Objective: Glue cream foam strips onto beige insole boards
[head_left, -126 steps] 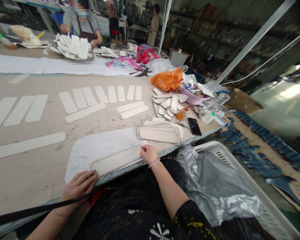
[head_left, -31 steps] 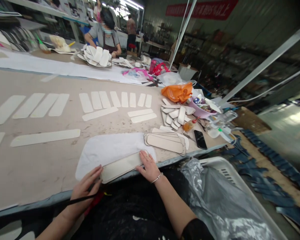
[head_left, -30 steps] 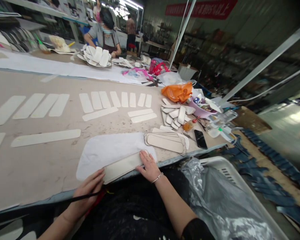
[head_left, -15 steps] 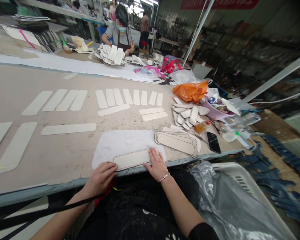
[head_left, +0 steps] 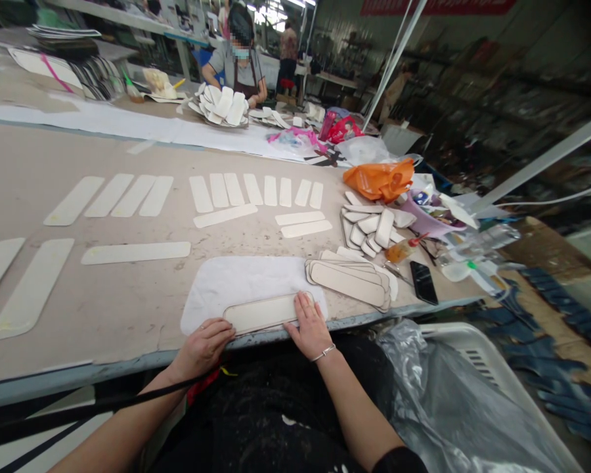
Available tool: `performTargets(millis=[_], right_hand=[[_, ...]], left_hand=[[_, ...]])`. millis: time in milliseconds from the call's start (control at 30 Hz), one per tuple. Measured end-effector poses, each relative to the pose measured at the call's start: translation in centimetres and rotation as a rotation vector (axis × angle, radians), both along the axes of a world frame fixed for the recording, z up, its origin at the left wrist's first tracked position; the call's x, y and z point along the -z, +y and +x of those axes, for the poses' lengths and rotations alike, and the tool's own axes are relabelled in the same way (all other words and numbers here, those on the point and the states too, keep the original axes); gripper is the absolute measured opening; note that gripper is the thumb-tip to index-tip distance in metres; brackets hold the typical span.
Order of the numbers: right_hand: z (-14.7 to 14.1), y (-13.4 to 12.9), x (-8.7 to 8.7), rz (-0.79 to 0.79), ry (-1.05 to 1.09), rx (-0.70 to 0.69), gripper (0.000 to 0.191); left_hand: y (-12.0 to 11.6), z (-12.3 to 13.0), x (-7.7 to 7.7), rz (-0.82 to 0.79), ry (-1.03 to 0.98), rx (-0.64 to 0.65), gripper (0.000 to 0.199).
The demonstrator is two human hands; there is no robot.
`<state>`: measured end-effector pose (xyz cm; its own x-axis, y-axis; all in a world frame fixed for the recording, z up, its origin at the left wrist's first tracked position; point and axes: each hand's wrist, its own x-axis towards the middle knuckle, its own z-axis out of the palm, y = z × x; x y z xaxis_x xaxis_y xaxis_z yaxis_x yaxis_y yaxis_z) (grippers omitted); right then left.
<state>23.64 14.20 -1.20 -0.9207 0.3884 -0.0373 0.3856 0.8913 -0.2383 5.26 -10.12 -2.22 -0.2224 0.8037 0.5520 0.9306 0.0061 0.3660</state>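
A long off-white panel with rounded corners and a dark edge lies on a white sheet at the table's front edge. My right hand is open, its fingers flat on the panel's right end with the thumb apart at the near edge. At the left end, my left hand is closed, its bent fingers together at the panel's corner; its thumb is hidden. A stack of similar dark-edged panels overlaps the sheet's right side.
Pale strips lie spread across the table. To the right are a heap of small pieces, an orange bag, a glue bottle and a phone. A plastic-lined basket stands below. A masked co-worker sits opposite.
My left hand has shifted slightly right, and its fingers are more bent at the panel's corner. My right hand stays flat on the panel. The view has moved very slightly.
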Motion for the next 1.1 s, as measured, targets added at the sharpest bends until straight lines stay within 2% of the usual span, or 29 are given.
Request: performTargets(millis=[233, 400, 467, 567, 633, 767, 867, 967, 1100], right_hand=[[-0.1, -0.1, -0.2, -0.035, 0.021, 0.004, 0.072], [0.2, 0.7, -0.5, -0.154, 0.087, 0.007, 0.077], [0.6, 1.2, -0.6, -0.201, 0.159, 0.054, 0.077], [0.7, 1.0, -1.2, -0.155, 0.284, 0.128, 0.065], [0.3, -0.2, -1.8, -0.106, 0.298, 0.04, 0.058], [-1.9, -4.5, -2.8, -0.136, 0.182, -0.296, 0.059], [-3.1, -6.4, -2.7, -0.134, 0.128, -0.389, 0.065], [-3.2, -5.5, -2.2, -0.111, 0.098, -0.326, 0.066], [-2.7, -2.1, -2.1, -0.083, 0.047, -0.094, 0.063]], left_hand=[[0.5, 0.1, -0.4, 0.018, -0.004, -0.014, 0.014], [0.5, 0.0, -0.4, -0.01, -0.045, -0.025, 0.014], [0.4, -0.1, -0.2, -0.02, -0.058, -0.029, 0.014], [0.2, -0.1, 0.0, -0.032, -0.076, -0.038, 0.019], [0.2, -0.2, 0.0, -0.042, -0.08, -0.026, 0.02], [0.1, -0.3, -0.2, -0.069, -0.061, 0.025, 0.018], [0.1, -0.4, -0.1, -0.07, -0.051, 0.019, 0.018], [0.1, -0.4, -0.1, -0.064, -0.058, 0.004, 0.017], [0.3, -0.4, -0.2, -0.06, -0.074, -0.006, 0.017]])
